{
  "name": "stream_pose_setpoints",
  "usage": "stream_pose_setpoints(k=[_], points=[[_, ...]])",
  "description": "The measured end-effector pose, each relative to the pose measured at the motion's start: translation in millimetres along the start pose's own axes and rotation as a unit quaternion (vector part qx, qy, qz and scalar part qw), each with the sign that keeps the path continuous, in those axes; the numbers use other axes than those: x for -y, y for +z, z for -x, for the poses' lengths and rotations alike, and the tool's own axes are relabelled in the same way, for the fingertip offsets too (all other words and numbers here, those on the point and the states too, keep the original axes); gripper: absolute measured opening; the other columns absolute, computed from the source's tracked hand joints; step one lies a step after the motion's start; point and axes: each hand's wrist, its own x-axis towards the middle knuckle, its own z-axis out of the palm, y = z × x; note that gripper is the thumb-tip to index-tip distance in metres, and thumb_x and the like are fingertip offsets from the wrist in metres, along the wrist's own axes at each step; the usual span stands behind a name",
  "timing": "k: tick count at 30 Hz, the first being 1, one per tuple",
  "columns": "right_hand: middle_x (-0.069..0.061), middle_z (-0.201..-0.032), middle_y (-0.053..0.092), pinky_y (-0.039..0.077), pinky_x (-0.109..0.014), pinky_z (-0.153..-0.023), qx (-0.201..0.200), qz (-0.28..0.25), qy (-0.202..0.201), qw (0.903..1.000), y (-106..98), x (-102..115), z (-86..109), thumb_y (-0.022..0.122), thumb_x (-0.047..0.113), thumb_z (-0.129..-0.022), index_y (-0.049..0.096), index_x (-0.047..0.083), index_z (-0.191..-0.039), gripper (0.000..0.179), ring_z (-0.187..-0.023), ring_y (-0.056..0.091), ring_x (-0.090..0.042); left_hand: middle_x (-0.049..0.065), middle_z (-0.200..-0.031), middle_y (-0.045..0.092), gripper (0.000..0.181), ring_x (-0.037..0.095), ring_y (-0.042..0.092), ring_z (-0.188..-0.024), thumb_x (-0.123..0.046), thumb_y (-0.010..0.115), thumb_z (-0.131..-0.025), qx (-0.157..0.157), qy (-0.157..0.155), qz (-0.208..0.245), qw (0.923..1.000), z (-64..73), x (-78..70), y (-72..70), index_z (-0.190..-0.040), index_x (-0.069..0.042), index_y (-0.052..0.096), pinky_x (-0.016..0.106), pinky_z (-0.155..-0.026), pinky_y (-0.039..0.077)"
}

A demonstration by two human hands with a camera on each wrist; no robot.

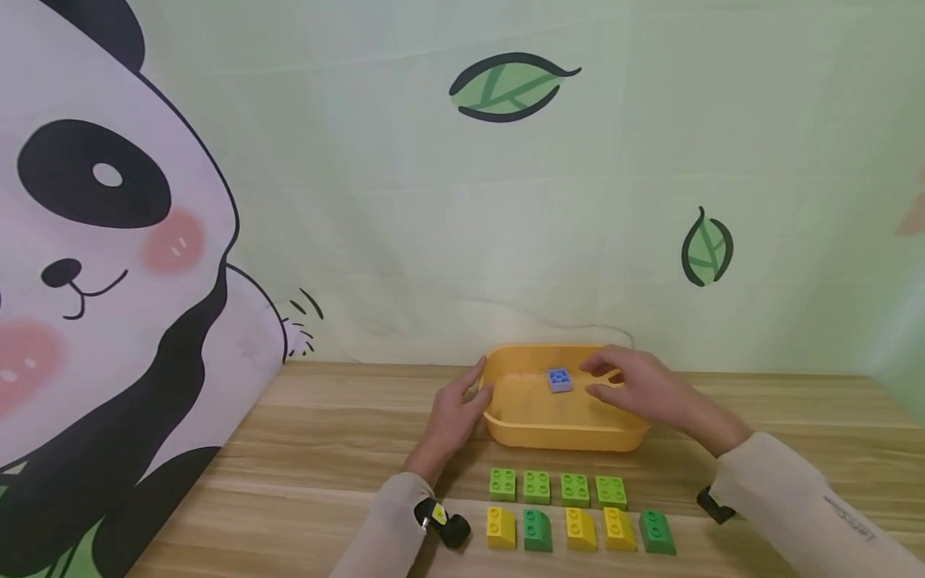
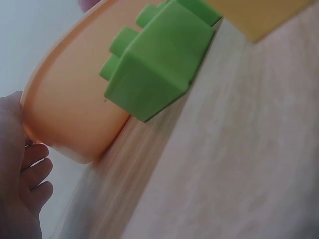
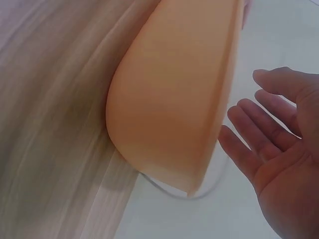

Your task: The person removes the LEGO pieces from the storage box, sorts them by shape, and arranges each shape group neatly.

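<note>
A yellow-orange plastic tub stands at the back of the table, with one blue-violet toy brick lying inside. My left hand holds the tub's left rim; in the left wrist view its lower fingers curl loosely outside the wall. Over the tub's right side hovers my right hand, thumb and fingers spread, with nothing between them. From the right wrist view, that hand's fingers are loosely bent beside the rim. In front of the tub sit several light green bricks in a row.
Nearer me runs a second row of sloped bricks, yellow and dark green. The wooden table ends at a pale green backdrop with leaves and a panda printed on it.
</note>
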Motion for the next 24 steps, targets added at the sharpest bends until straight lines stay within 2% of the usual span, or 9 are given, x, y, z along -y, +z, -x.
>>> stream_pose_setpoints(k=[12, 24], points=[[-0.023, -0.124, 0.070, 0.056, -0.058, -0.099, 0.025, 0.004, 0.011, 0.9996, 16, -16, -26.4, 0.074, 0.003, -0.098, 0.067, -0.009, -0.125, 0.031, -0.114, 0.066, -0.040, 0.014, -0.159, 0.050, 0.053, 0.034, 0.044, -0.149, -0.017, 0.058, -0.107, -0.002, 0.002, 0.001, 1.0000, 0.8, -0.7, 0.0, -0.156, 0.000, 0.050, 0.050, -0.124, 0.033], [-0.021, -0.126, 0.070, 0.054, -0.056, -0.103, 0.043, 0.050, 0.036, 0.9972, 29, -23, -43.8, 0.075, 0.008, -0.097, 0.067, -0.006, -0.128, 0.036, -0.118, 0.065, -0.040, 0.012, -0.160, 0.049, 0.054, 0.034, 0.042, -0.150, -0.023, 0.058, -0.108, 0.000, -0.003, -0.002, 1.0000, 1.3, -0.2, -0.5, -0.157, -0.002, 0.049, 0.050, -0.124, 0.032]])
